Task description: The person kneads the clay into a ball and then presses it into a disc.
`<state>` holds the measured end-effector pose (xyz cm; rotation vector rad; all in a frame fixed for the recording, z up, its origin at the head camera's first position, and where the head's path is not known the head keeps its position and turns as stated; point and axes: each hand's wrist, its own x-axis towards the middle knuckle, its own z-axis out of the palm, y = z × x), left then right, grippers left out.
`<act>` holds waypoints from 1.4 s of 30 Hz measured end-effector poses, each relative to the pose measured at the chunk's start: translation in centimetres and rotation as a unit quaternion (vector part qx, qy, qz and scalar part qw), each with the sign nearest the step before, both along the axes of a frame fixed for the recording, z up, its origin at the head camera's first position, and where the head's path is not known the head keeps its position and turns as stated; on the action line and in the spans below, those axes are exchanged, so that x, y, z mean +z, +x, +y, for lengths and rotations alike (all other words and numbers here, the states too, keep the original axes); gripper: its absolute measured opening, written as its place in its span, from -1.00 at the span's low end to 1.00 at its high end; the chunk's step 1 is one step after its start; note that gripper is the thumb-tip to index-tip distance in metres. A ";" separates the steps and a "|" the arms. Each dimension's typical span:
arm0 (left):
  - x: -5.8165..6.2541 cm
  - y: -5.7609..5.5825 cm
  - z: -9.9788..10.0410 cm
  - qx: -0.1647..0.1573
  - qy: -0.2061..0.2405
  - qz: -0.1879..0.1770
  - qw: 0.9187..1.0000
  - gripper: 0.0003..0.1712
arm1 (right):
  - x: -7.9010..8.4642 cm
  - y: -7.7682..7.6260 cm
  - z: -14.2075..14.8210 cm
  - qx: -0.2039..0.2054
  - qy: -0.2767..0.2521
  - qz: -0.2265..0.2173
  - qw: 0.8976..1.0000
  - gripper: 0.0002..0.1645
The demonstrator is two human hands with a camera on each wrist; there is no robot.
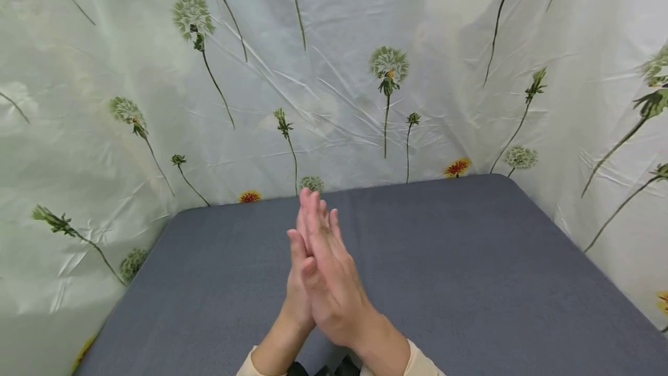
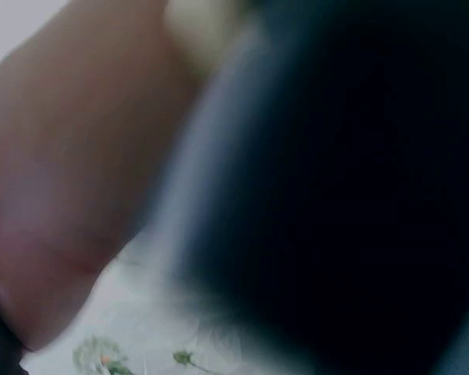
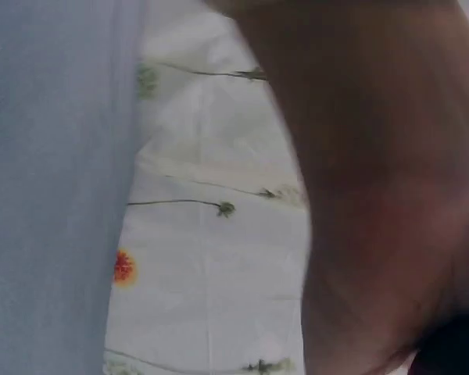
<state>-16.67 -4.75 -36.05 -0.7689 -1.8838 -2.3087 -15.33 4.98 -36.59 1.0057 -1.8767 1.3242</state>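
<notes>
Two hands meet palm to palm, the left hand (image 1: 296, 292) on the far side and the right hand (image 1: 336, 292) nearer the head camera. Grip state: released on both sides — fingers extended, nothing visible grasped. Whether anything thin lies between the palms cannot be told. Both hands are raised over the middle of the near part of a gray table (image 1: 454, 266), the nearest thing to them.

Handling, by judgement: the hands are soft and compliant, with enough skin friction to resist sliding. The table is probably stiff and heavy; its matte, cloth-like top suggests low slip. Take hold of it at the side edges or rounded far corners, not on the flat top.

Light sleeves (image 1: 424, 363) cover the forearms; dark gear (image 1: 347, 367) shows between them. A pale, creased sheet (image 1: 344, 16) printed with flowers surrounds the table. The left wrist view is largely blocked by a blurred dark shape.
</notes>
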 end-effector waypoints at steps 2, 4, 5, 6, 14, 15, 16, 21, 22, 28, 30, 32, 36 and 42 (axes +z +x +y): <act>-0.3 0.5 0.7 0.006 -0.038 0.027 0.999 -0.19 | 0.0 -0.5 0.8 0.032 -0.029 -0.043 0.998 -0.22; 0.1 1.0 0.6 0.001 -0.056 0.040 0.998 -0.22 | -0.1 -0.9 1.3 0.079 -0.053 -0.104 0.990 -0.22; 0.4 1.2 0.3 0.000 -0.061 0.042 0.997 -0.22 | -0.3 -1.0 1.4 0.099 -0.056 -0.135 0.984 -0.22; 0.7 1.3 -0.1 0.005 -0.063 0.045 0.997 -0.21 | -0.5 -1.1 1.3 0.118 -0.055 -0.163 0.978 -0.23; 1.5 -0.1 -2.6 0.063 -0.022 0.024 0.997 -0.13 | -1.6 0.9 -1.2 0.171 -0.008 -0.114 0.979 -0.26; 1.4 -0.4 -2.6 0.058 -0.019 0.011 0.998 -0.13 | -1.5 1.1 -1.2 0.175 -0.012 -0.104 0.979 -0.26; 1.2 -0.6 -2.6 0.052 -0.020 0.002 0.998 -0.13 | -1.3 1.2 -1.1 0.177 -0.016 -0.094 0.979 -0.26; 0.4 -0.5 -1.6 0.004 -0.065 0.003 0.998 -0.15 | -0.7 0.4 0.4 0.184 -0.039 -0.094 0.978 -0.24; 0.4 -0.3 -1.3 -0.005 -0.078 0.007 0.997 -0.15 | -0.6 0.2 0.8 0.180 -0.042 -0.094 0.978 -0.23; 0.5 0.6 0.1 -0.068 -0.104 0.030 0.992 -0.19 | 0.2 -0.9 2.8 0.187 -0.079 -0.148 0.968 -0.16; 0.7 1.0 0.1 -0.070 -0.097 0.035 0.992 -0.20 | 0.2 -1.2 2.9 0.198 -0.085 -0.174 0.961 -0.15; 1.0 1.3 -0.4 -0.052 -0.084 0.045 0.994 -0.19 | 0.0 -1.4 2.3 0.213 -0.081 -0.189 0.955 -0.15; 1.9 1.3 -1.9 0.012 -0.050 0.043 0.998 -0.16 | -0.9 -0.8 0.2 0.230 -0.052 -0.202 0.951 -0.20; 1.5 -0.5 -3.3 0.005 0.003 0.001 1.000 -0.13 | -0.1 1.1 -0.8 0.208 -0.015 -0.125 0.970 -0.24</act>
